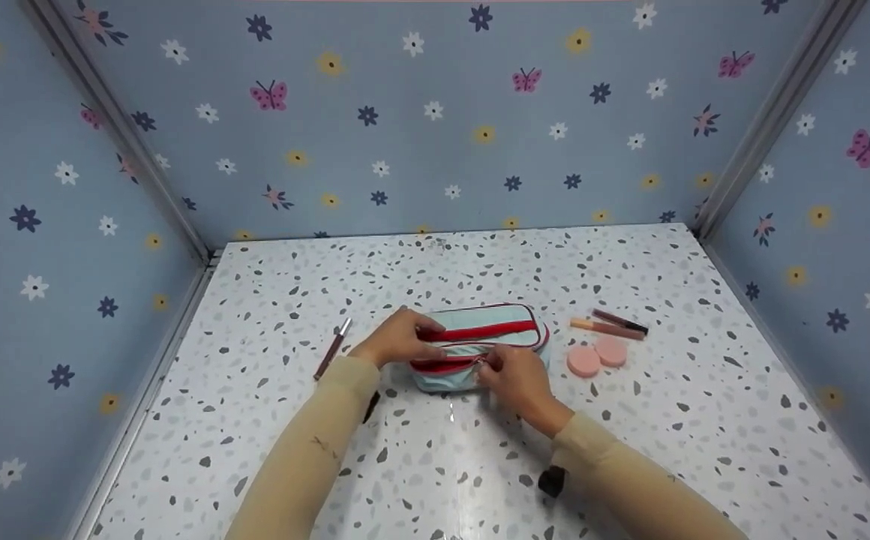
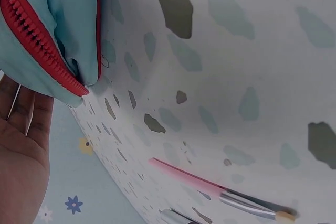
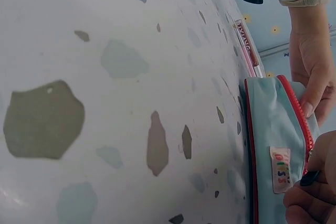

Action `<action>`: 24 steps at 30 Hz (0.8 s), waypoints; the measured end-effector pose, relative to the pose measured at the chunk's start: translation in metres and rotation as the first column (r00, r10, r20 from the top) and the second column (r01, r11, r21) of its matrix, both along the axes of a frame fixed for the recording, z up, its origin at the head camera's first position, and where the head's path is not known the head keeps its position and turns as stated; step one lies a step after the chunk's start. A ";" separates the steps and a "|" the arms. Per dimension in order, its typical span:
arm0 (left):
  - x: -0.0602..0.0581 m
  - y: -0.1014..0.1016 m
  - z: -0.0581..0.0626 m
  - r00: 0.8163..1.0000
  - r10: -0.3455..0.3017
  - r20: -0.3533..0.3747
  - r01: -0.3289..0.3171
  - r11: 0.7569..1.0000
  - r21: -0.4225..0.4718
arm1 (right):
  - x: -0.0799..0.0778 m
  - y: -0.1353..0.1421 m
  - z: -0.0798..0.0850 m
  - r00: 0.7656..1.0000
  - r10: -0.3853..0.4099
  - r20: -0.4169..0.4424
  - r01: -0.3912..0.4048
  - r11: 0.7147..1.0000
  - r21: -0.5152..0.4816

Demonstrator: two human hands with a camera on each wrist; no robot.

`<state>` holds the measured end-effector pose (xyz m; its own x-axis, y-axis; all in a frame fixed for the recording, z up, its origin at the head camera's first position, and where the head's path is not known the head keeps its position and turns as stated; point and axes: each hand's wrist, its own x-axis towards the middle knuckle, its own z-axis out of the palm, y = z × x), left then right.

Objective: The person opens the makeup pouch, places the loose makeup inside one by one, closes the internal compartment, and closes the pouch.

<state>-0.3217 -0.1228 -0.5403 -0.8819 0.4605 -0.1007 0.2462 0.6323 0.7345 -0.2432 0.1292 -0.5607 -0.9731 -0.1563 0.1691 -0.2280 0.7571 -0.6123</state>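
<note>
A light blue zip pouch (image 1: 446, 382) with red trim lies in the middle of the table in the head view. Its red zipper (image 3: 300, 106) runs along the near top edge and is partly undone, with a gap toward the left. My left hand (image 1: 401, 337) grips the pouch's left end, thumb on the near side by the zipper. At the zipper's right part, my right hand (image 1: 517, 379) pinches the zipper pull, and a small dark tab (image 3: 310, 178) shows at its fingertips in the right wrist view. A pale label (image 3: 281, 169) with coloured letters is on the pouch's front.
Left of the pouch lies a dark red tube (image 1: 330, 352) with a silver cap. To the right are two pink round pieces (image 1: 583, 361), an orange-capped tube (image 1: 607, 329) and a black-capped tube (image 1: 622, 322). A pink-handled brush (image 2: 189, 178) lies on the table. Flowered walls (image 1: 435, 150) enclose the table.
</note>
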 end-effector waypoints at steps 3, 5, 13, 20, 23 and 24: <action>0.001 0.000 0.000 1.000 0.002 0.003 -0.002 1.000 0.010 | 0.001 0.004 0.001 1.000 -0.012 -0.018 0.011 1.000 -0.004; 0.001 0.001 0.000 1.000 0.008 0.001 -0.008 1.000 0.010 | 0.001 0.006 0.001 1.000 -0.015 -0.022 0.015 1.000 -0.010; 0.000 0.002 0.000 1.000 0.017 0.007 -0.017 1.000 -0.001 | 0.003 0.018 0.004 0.997 -0.059 0.050 0.060 0.998 -0.027; 0.001 0.002 0.000 0.999 0.031 0.031 -0.031 1.000 -0.004 | 0.002 0.031 0.005 0.997 -0.073 -0.015 0.073 0.997 -0.016; 0.002 0.002 0.001 0.998 0.039 0.039 -0.039 0.999 -0.006 | 0.001 0.038 0.005 0.995 -0.096 -0.012 0.095 0.995 -0.016; 0.002 0.002 0.001 0.998 0.041 0.041 -0.041 0.999 -0.008 | 0.001 0.041 0.005 0.995 -0.102 -0.003 0.102 0.995 -0.021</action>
<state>-0.3192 -0.1206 -0.5396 -0.8951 0.4232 -0.1403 0.1898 0.6464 0.7390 -0.2424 0.1698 -0.5558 -0.9831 -0.0528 0.1755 -0.1530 0.7637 -0.6272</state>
